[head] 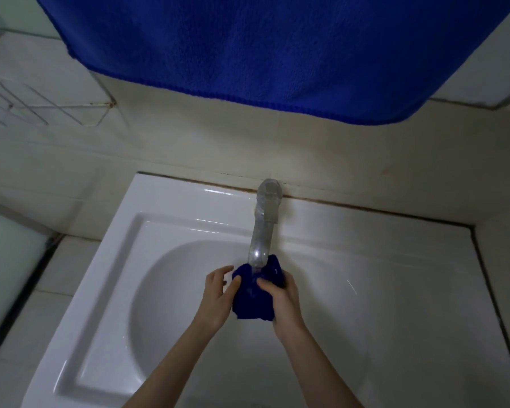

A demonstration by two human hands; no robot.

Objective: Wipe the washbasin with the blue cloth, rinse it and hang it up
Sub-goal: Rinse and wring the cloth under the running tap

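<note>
Head view shows the rinse step. The bunched blue cloth sits under the tap spout, above the washbasin bowl. The right grip is curled round the wad, and the left grip pinches its edge between thumb and fingers. Next, I'd judge, it needs wringing out, then lifting to hang, perhaps by the big blue towel overhead.

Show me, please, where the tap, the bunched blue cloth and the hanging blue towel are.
tap [262, 231]: head view, middle of its spout.
blue cloth [252, 303]: head view, bunched fabric just below the spout's mouth.
hanging blue towel [262, 48]: head view, middle of its broad face.
</note>
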